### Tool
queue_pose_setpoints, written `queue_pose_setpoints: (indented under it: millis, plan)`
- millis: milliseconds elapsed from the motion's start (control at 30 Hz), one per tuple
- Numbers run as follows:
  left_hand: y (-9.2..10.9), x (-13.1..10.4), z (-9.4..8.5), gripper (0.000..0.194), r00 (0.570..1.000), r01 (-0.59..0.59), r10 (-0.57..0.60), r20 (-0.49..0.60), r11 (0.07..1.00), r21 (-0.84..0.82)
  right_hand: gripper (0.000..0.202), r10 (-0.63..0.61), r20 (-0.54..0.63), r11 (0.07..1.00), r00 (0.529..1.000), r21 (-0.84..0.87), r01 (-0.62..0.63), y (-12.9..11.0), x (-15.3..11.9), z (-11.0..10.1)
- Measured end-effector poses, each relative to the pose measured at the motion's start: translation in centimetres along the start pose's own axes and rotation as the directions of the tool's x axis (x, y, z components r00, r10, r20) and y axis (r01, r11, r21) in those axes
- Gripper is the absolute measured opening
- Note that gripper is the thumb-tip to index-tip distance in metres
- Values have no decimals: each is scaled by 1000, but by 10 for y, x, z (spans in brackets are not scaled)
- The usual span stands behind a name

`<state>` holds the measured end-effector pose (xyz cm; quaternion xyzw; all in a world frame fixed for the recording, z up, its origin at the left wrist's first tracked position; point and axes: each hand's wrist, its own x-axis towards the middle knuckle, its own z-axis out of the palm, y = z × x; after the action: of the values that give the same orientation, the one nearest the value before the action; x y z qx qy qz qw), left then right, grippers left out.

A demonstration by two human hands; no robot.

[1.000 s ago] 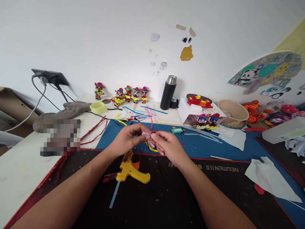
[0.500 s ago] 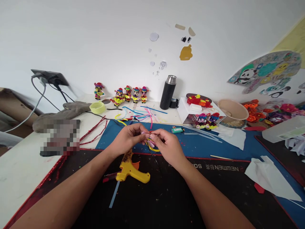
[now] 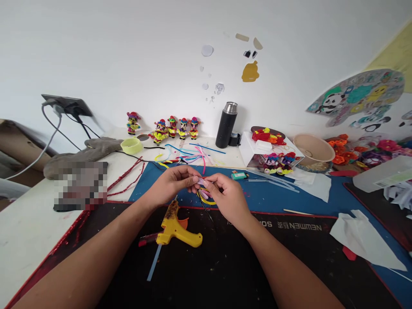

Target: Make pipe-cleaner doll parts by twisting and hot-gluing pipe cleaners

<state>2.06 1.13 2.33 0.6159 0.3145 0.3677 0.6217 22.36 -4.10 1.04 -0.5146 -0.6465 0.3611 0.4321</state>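
My left hand and my right hand meet over the blue mat, each with thumb and fingers pinched. Between them they hold a small pale lilac piece; its exact kind is hard to make out, and the fingers partly cover it. Just below the fingertips lie a yellow pipe cleaner bent in a curve and more lilac bits. Under my left wrist a yellow hot glue gun lies on the black mat, with a clear glue stick poking out of its rear.
Several small pipe-cleaner figures stand along the wall, near a black thermos. Loose coloured pipe cleaners lie behind my hands. To the right are a white box, glue sticks and a crumpled tissue.
My left thumb and fingers have shifted slightly apart from the right ones, so more of the lilac piece shows between them. The glue gun stays put.
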Motion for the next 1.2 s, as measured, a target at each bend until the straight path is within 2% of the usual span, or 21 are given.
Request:
queue_pose_setpoints:
  millis: [300, 467, 633, 800, 967, 1200]
  plan:
    - [-2, 0, 0, 34, 999, -36, 37, -34, 998, 48, 25, 5, 30, 996, 1000, -92, -2, -4, -1, -1]
    - [-2, 0, 2, 34, 997, -51, 53, -50, 998, 44, 26, 4, 34, 996, 999, -88, -1, -3, 0, -2]
    - [-2, 0, 3, 35, 999, -32, 33, -38, 999, 32, 26, -12, 51, 998, 999, -65, 16, -3, -1, -2]
    - [-3, 2, -1, 39, 1000, -1, 1, -6, 1000, 1, 25, -2, 18, 998, 1000, -69, 4, -2, 0, -1]
    - [-2, 2, -5, 36, 999, 7, -6, -39, 1000, 28, 21, 8, -8, 993, 1000, -120, -9, -2, 1, -2]
    - [0, 1, -2, 39, 998, -11, 15, -68, 999, 54, 22, -3, 14, 992, 1000, -125, 5, -2, 0, -2]
